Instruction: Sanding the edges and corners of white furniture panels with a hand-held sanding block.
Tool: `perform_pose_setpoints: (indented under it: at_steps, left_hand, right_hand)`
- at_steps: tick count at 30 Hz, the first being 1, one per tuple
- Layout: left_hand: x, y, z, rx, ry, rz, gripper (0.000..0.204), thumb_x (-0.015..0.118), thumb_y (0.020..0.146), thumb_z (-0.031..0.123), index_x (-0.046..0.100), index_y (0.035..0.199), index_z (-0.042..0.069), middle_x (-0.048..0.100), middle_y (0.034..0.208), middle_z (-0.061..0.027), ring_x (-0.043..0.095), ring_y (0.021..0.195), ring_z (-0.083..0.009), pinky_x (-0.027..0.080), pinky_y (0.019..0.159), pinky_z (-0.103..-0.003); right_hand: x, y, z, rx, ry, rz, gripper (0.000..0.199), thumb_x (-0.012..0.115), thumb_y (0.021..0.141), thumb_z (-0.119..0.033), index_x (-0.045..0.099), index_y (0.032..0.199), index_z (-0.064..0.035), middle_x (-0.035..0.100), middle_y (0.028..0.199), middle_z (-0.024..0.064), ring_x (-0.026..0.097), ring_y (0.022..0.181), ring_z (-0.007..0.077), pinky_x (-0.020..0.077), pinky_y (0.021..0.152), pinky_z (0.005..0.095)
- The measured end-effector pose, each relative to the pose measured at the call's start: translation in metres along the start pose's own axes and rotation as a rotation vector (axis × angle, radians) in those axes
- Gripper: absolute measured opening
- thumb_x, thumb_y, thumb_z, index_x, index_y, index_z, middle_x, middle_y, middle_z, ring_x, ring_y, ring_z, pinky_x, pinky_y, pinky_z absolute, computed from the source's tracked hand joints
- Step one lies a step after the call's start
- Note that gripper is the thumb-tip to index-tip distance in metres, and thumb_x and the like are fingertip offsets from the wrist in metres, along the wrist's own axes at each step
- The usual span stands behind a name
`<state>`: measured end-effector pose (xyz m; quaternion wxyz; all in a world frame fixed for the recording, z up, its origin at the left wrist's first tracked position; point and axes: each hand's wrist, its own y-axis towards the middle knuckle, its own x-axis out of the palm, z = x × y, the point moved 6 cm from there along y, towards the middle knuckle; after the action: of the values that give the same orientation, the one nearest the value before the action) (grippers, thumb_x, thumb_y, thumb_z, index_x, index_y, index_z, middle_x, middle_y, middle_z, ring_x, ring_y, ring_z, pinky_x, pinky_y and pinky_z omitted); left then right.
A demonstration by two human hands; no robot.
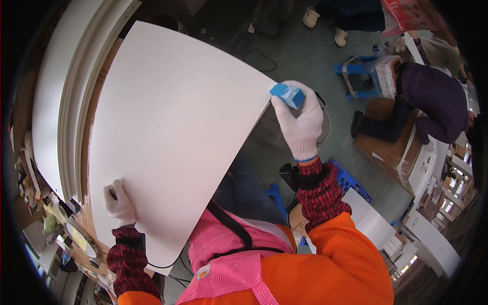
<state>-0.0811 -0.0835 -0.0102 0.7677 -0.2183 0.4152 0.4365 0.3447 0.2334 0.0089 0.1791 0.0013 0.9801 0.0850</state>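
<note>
- Right hand, in a white knit glove, sits right of centre in the upper half of the frame, fingers closed around a small blue block pressed against the right-hand edge of a large white panel.
- Left hand, also gloved, sits at lower left, fingers curled over the panel's lower left edge, gripping it.
- The two hands are well apart, one at each side of the panel, which spans the space between them and fills the centre and upper left of the frame.
- Judgement on handling: the panel looks thin, flat and stiff, smooth-faced and likely slippery; its breadth makes it awkward more than heavy. Hold is best taken at opposite edges, as now.
- The block appears light and easily held in one hand.
- Beyond the panel, upper left: curved white mouldings.
- Right of frame: a crouching person in dark purple beside cardboard boxes.
</note>
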Motion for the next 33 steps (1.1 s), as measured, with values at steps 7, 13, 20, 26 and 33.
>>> perform_pose_setpoints:
  at_steps: [7, 13, 20, 26, 33]
  left_hand:
    - [0.003, 0.001, 0.000, 0.044, -0.047, -0.015, 0.033, 0.064, 0.097, 0.022, 0.050, 0.072, 0.007, 0.034, 0.064, 0.0065, 0.030, 0.061, -0.0057, 0.031, 0.055, -0.025]
    - [-0.005, 0.001, 0.000, 0.057, -0.025, -0.002, 0.031, 0.065, 0.097, 0.024, 0.054, 0.074, 0.006, 0.037, 0.063, 0.0063, 0.032, 0.060, -0.0057, 0.033, 0.055, -0.025]
    - [0.001, 0.001, 0.010, 0.125, -0.016, 0.013, 0.032, 0.067, 0.096, 0.024, 0.056, 0.074, 0.005, 0.037, 0.062, 0.0056, 0.033, 0.059, -0.0062, 0.034, 0.054, -0.026]
    - [-0.002, 0.001, 0.018, 0.086, -0.047, -0.003, 0.035, 0.068, 0.095, 0.026, 0.054, 0.071, 0.004, 0.039, 0.062, 0.0050, 0.034, 0.060, -0.0063, 0.035, 0.055, -0.025]
    - [-0.003, 0.002, 0.017, 0.097, -0.073, 0.001, 0.035, 0.068, 0.094, 0.025, 0.054, 0.071, 0.004, 0.040, 0.060, 0.0041, 0.035, 0.059, -0.0062, 0.036, 0.055, -0.025]
  right_hand:
    - [0.029, -0.112, -0.052, -0.250, -0.037, -0.306, 0.040, 0.079, 0.074, -0.001, 0.063, 0.111, -0.0037, 0.068, 0.104, 0.0144, 0.068, 0.091, 0.0289, 0.0544, 0.083, 0.0362]
    - [0.037, -0.134, -0.066, -0.233, 0.034, -0.418, 0.040, 0.078, 0.074, -0.003, 0.063, 0.111, -0.0038, 0.068, 0.105, 0.0138, 0.068, 0.093, 0.0281, 0.0537, 0.084, 0.0368]
    - [0.022, -0.080, -0.014, 0.008, 0.074, -0.062, 0.031, 0.079, 0.080, -0.004, 0.065, 0.108, -0.0010, 0.068, 0.101, 0.0097, 0.067, 0.089, 0.0185, 0.0539, 0.081, 0.0313]
    - [0.043, -0.176, -0.058, -0.296, -0.002, -0.327, 0.045, 0.080, 0.073, 0.000, 0.061, 0.114, -0.0028, 0.068, 0.104, 0.0145, 0.068, 0.092, 0.0287, 0.0548, 0.083, 0.0373]
    - [0.047, -0.199, -0.073, -0.087, 0.106, -0.357, 0.040, 0.079, 0.074, -0.003, 0.063, 0.110, -0.0048, 0.068, 0.102, 0.0123, 0.066, 0.091, 0.0317, 0.0535, 0.081, 0.0374]
